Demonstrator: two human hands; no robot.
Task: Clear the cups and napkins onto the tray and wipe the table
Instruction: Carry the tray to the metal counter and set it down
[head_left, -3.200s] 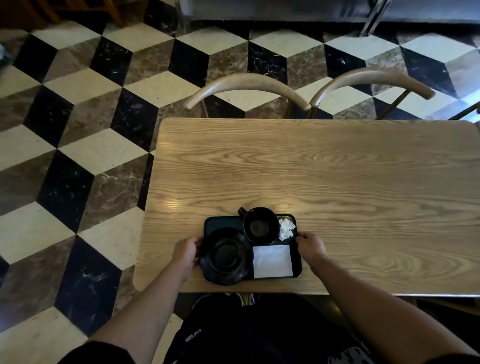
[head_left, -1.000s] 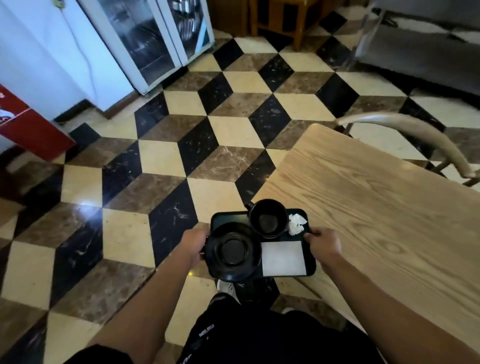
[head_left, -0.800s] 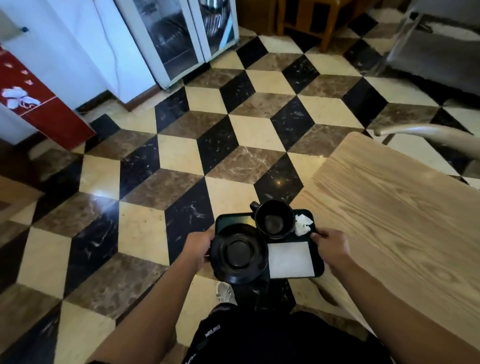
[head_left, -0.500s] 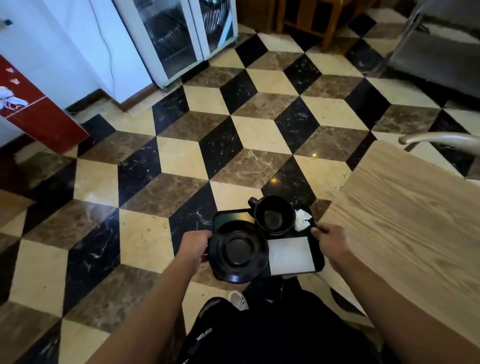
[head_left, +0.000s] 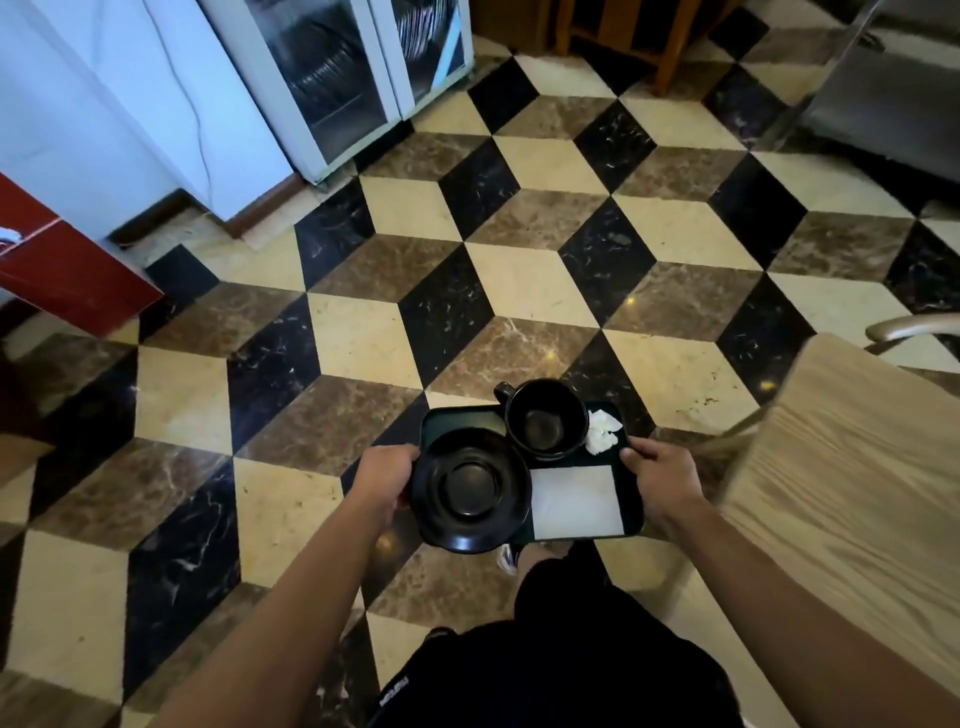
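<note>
Clearing looked done: left hand (head_left: 387, 480) and right hand (head_left: 662, 480) each gripped a side of the loaded tray (head_left: 631, 499) over the floor, beside the bench (head_left: 857, 499), which probably needed wiping next.

Open floor (head_left: 363, 338) ahead; table (head_left: 857, 467) right.

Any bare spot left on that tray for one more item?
Only the tray's far-left corner, bordered by the saucer and cup. Elsewhere it is crowded: flat napkin near-right, crumpled napkin far-right. Left hand and right hand grip both sides.
</note>
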